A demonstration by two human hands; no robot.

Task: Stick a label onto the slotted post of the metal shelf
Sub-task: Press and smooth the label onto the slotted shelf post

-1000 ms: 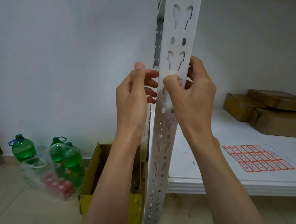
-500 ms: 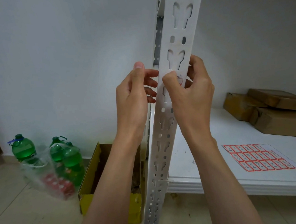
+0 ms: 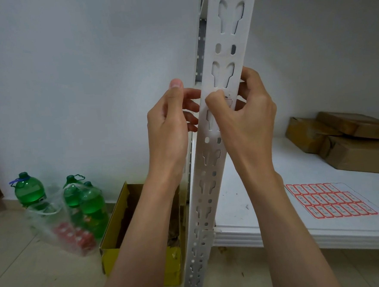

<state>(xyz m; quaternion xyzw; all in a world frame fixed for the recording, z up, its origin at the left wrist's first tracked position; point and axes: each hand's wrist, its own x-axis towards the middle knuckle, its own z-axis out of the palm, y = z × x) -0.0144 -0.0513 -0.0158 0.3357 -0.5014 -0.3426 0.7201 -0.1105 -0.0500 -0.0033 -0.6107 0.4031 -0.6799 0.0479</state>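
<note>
Fingers: right hand [image 3: 245,119] curled, thumb pressing label [image 3: 230,100] onto slotted post [image 3: 210,164]; left hand [image 3: 169,122] relaxed, fingertips touching post.
Label sheet [image 3: 331,200]: 4 o'clock.

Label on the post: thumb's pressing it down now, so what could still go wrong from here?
1. The label sits just below a keyhole slot and the right hand hides most of it; an edge may bridge a hole in the slotted post and lift later.
2. Only the right thumb presses it, so a far corner could stay unstuck or crease.
3. The left hand only touches the post's edge; hard pressing might shift the aim.
</note>
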